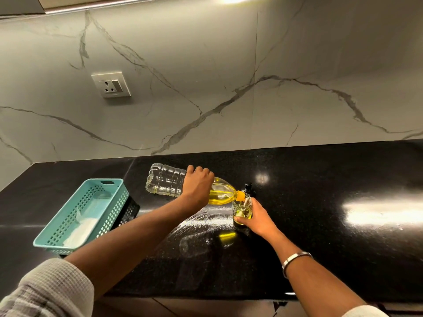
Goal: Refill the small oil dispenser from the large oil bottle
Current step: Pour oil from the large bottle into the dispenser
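Both hands busy: left grip point(198, 184) clamps the tipped clear plastic oil bottle point(192, 185), right grip point(257, 217) clamps the small glass dispenser point(242, 210) on the black tabletop point(320, 225)

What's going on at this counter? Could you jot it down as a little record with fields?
activity: a person pours oil from a large bottle into a small dispenser
left hand: grips the large oil bottle, tipped almost flat
right hand: holds the small oil dispenser upright
bottle mouth: orange neck over the dispenser's opening
oil: pooled at the bottle's neck end; some already in the dispenser
surface: black countertop
nearby: teal basket on the left
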`<state>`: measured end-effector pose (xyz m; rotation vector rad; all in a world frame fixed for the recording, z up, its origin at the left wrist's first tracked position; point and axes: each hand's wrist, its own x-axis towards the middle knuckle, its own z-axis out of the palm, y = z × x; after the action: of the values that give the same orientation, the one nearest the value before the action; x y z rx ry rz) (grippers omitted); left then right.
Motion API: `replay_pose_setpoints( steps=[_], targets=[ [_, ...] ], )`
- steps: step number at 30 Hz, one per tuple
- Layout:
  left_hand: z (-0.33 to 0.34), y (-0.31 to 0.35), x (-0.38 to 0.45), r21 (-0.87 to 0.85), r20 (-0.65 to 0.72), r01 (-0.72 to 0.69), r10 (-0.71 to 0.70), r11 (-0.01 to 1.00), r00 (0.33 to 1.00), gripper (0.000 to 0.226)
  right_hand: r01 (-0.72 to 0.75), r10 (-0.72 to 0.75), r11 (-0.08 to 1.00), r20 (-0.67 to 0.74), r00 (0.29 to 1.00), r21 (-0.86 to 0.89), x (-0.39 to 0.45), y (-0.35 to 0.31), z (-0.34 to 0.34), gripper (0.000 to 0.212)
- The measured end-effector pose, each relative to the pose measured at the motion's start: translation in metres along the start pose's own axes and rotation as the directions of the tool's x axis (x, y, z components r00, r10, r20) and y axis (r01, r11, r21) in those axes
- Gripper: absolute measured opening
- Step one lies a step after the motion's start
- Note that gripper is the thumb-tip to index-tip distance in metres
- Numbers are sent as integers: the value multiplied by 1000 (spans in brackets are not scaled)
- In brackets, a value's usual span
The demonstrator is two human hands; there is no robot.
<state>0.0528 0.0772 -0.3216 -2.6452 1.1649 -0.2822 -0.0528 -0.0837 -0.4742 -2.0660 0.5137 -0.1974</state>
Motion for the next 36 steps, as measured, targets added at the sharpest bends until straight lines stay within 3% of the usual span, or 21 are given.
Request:
replay_pose_setpoints(
  steps=[36],
  targets=[
    [-3, 1, 1, 13, 10, -7, 7, 1000, 1000, 42, 14, -14, 1000, -4, 1000, 7, -2, -3, -1, 62]
  ],
)
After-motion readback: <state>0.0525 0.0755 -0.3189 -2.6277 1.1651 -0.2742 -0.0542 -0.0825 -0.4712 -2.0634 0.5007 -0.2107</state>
